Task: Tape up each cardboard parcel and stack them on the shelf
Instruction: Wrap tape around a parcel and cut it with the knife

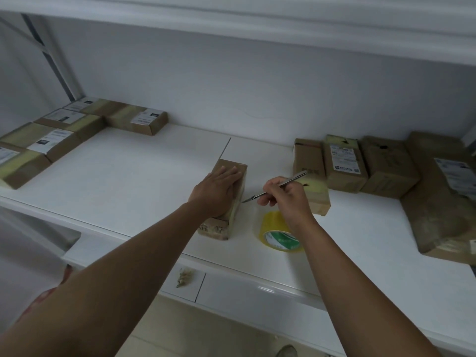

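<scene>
A small cardboard parcel (238, 173) lies on the white shelf (128, 181) in the middle. My left hand (216, 191) rests flat on top of it with straight fingers. My right hand (286, 197) grips a thin metal knife (273, 189) like a pen; its blade tip points at the parcel's right side, where yellowish tape runs down. A roll of yellow tape (279, 231) lies on the shelf just below my right wrist. Another taped parcel (318, 197) sits partly hidden behind my right hand.
Several taped parcels with labels (59, 135) lie in rows at the shelf's back left. Several brown parcels (360, 163) stand at the right, with a large flat one (443, 202) at the far right. A higher shelf board (257, 21) hangs overhead.
</scene>
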`<state>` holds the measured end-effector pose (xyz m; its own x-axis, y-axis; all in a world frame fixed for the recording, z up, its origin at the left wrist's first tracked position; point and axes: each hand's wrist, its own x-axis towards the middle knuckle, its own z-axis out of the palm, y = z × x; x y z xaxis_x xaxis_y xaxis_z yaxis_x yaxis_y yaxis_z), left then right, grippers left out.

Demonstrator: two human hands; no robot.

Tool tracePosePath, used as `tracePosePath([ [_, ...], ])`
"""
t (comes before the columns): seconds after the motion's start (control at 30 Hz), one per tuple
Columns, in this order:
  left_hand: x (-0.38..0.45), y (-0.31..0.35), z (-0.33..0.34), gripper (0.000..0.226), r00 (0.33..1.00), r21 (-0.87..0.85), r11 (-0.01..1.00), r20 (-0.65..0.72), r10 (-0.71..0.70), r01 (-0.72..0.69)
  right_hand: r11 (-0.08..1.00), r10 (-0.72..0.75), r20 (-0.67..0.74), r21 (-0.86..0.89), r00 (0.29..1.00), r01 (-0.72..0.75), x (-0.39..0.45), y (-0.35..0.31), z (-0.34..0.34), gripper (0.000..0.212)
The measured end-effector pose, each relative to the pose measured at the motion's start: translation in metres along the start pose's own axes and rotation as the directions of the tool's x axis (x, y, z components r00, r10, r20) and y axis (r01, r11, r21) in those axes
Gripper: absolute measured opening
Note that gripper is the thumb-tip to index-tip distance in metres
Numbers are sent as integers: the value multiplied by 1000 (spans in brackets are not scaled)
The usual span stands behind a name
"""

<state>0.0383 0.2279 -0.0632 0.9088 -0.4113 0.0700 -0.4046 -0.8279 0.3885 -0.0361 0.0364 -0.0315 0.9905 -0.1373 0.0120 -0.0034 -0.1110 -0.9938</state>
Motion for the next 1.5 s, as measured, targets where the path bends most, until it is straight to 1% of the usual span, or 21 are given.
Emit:
tracePosePath([
  [0.17,-2,1,1,49,1000,8,1000,-13,2,-2,999,11,53,-31,999,-9,1,2,-1,13],
  [0.33,-2,1,1,49,1000,12,1000,-18,-4,4,997,13,103,-83,995,-4,1,2,2,19],
  [0.73,0,1,1,48,1000,11,1000,-13,-10,10,992,13,185,-125,983,11,1,0,4,21],
  [0.97,0,-1,3,48,1000,1,1000,-20,-3,3,991,15,149,-133,989,5,2,1,7,19],
  [1.1,1,-3,3,48,1000,-2,1000,-18,-2,2,995,8,112,-99,994,3,3,3,7,16],
  [1.27,0,-2,3,48,1000,-3,1000,-22,-1,1,995,-25,86,-94,996,34,3,6,7,17],
  [1.5,1,-1,3,47,1000,11,1000,-6,-4,4,995,-57,10,-82,998,58,8,13,8,13],
])
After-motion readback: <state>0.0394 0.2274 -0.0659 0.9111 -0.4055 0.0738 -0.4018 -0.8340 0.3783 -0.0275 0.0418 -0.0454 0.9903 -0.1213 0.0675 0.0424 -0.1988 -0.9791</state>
